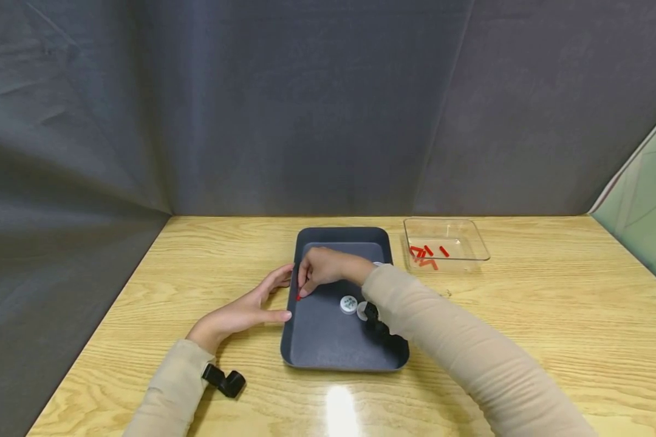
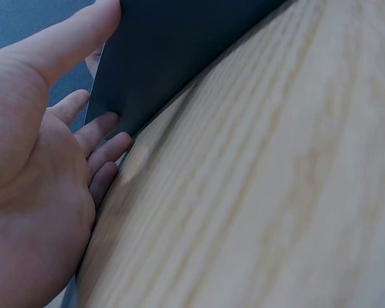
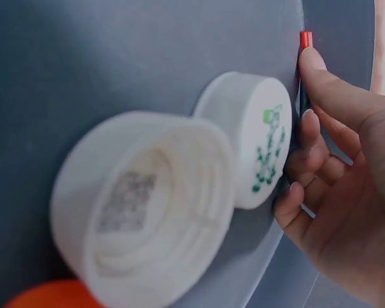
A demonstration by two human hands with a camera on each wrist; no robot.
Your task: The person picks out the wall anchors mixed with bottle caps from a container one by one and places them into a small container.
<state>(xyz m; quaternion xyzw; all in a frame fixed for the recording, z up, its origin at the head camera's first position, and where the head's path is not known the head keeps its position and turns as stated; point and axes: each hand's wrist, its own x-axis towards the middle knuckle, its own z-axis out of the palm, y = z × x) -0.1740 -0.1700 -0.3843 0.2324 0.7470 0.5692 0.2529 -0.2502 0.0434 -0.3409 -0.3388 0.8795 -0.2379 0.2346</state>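
My right hand (image 1: 322, 270) reaches over the dark tray (image 1: 333, 352) and pinches a small red stick (image 3: 306, 40) between thumb and fingers, low beside the tray's left wall. My left hand (image 1: 243, 312) lies along the outside of that wall, thumb and fingers spread; in the left wrist view its fingertips (image 2: 123, 141) meet the wall. On the tray floor sits a white bottle cap (image 3: 264, 141) with green print on top. Beside it a second white cap (image 3: 141, 212) lies hollow side up, showing a printed square inside.
A clear plastic box (image 1: 472, 243) holding several red sticks (image 1: 444, 250) stands at the back right. Part of an orange thing (image 3: 51, 296) shows in the right wrist view. Another white item (image 1: 378, 263) is mostly hidden behind my right forearm. A dark cloth (image 1: 317, 109) hangs behind the wooden table.
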